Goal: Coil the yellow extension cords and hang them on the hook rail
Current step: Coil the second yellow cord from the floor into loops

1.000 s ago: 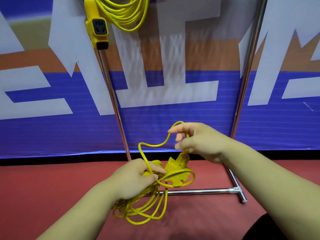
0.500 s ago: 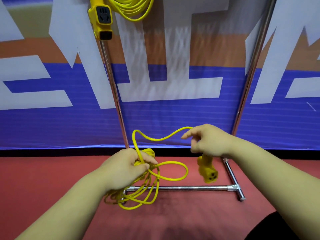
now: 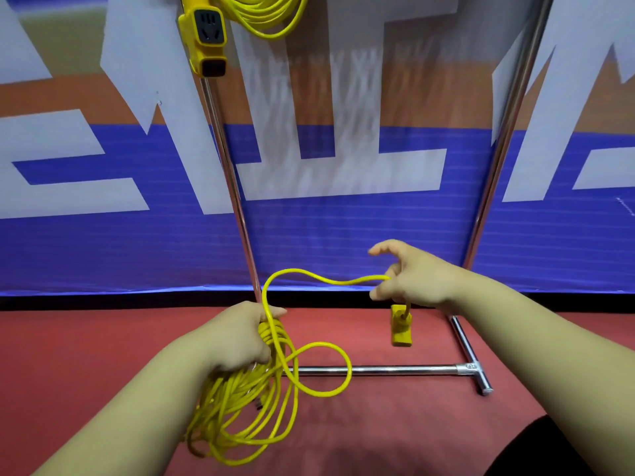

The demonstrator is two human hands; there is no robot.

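Cord (image 3: 326, 280) stretches wider now, left hand (image 3: 237, 338) clutching the coil (image 3: 233, 407), right hand (image 3: 415, 283) pinching it.

Single head-worn view, facing forward-down, close above hands, floor (image 3: 412, 424) and banner (image 3: 343, 235) beyond.

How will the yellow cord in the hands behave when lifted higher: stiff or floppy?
Probably floppy: the cord curves loosely between left hand and right hand. Its loops hang unevenly and may slip. The socket end dangles, likely to swing.
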